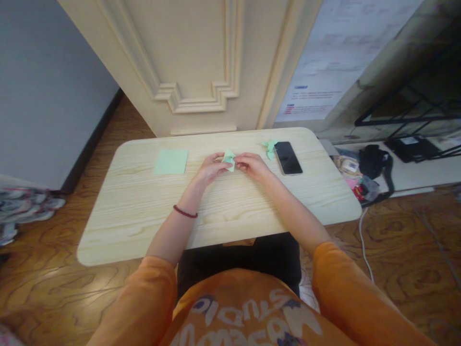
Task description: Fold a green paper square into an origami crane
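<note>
A small folded piece of light green paper [229, 159] is pinched between both my hands at the far middle of a pale wooden table [144, 211]. My left hand [212, 168], with a dark red bracelet on its wrist, grips the paper's left side with closed fingers. My right hand [252, 166] holds the right side, fingers curled. A flat square stack of green paper [171, 161] lies to the left of my hands. A finished green paper figure [269, 148] sits to the right, touching a black phone [287, 157].
A cream panelled door [194, 62] stands just behind the table. Bags, cables and small items [363, 175] lie on the floor to the right, beside a low white shelf [418, 170]. Patterned cloth [25, 206] lies on the wooden floor at the left.
</note>
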`<control>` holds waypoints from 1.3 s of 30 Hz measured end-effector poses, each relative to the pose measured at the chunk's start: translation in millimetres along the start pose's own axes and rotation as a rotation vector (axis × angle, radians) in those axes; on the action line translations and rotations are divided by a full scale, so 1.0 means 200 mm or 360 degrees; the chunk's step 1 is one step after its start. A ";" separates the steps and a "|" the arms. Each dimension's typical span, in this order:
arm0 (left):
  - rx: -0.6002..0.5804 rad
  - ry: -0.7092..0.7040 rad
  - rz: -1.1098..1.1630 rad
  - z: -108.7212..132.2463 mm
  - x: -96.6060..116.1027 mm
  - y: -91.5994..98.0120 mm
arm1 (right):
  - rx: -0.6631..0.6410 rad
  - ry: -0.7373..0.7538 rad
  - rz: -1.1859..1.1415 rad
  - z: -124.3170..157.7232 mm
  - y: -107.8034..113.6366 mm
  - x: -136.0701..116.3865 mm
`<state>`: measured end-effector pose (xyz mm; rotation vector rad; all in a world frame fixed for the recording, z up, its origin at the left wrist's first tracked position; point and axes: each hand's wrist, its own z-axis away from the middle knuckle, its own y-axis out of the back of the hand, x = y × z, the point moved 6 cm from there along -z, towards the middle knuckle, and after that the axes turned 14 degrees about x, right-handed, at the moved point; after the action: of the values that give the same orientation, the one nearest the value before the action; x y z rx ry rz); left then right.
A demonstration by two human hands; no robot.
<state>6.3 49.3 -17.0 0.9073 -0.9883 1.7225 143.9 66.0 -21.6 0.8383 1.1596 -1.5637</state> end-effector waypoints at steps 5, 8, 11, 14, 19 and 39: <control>-0.0023 -0.0017 -0.0022 0.01 0.00 0.00 | 0.0045 -0.0008 0.0023 -0.01 0.00 0.00; -0.0047 -0.0017 -0.0050 0.00 0.00 -0.01 | 0.0054 0.0008 0.0026 -0.01 0.00 0.00; -0.0044 -0.0024 -0.0044 -0.01 -0.01 0.00 | 0.0036 0.0015 0.0041 -0.01 0.00 0.00; -0.0017 -0.0023 -0.0019 -0.02 -0.01 0.00 | 0.0026 0.0020 0.0097 0.00 0.00 0.00; 0.0014 -0.0030 -0.0012 -0.02 -0.01 0.00 | 0.0031 0.0160 0.0222 -0.01 -0.01 0.00; 0.0260 -0.0068 0.0200 -0.03 -0.02 0.01 | -0.0019 0.0180 0.0235 0.00 -0.03 0.00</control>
<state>4.1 53.2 -23.1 1.0084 -0.9600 1.9189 137.7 65.5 -20.4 0.9926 1.1587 -1.4023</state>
